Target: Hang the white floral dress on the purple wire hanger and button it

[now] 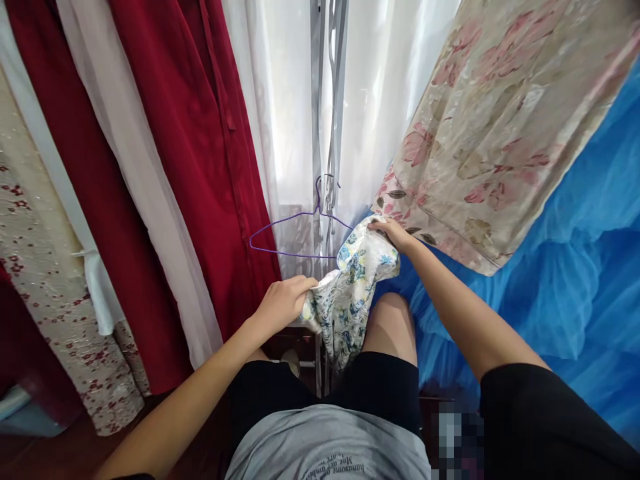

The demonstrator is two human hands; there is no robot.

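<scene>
A white garment with a blue, green and yellow floral print hangs between my two hands. My left hand is closed on its left upper edge. Higher up and to the right, my right hand pinches the garment's other upper part. Behind the cloth is a thin purple wire hanger, its hook up by the metal stand. The right end of the hanger passes behind or into the garment; I cannot tell which. The fingertips of both hands are partly hidden by the fabric.
Grey metal poles stand upright before a white curtain. To the left hang long dark red cloths and a pale one. At right are a beige floral cloth and ruffled blue fabric.
</scene>
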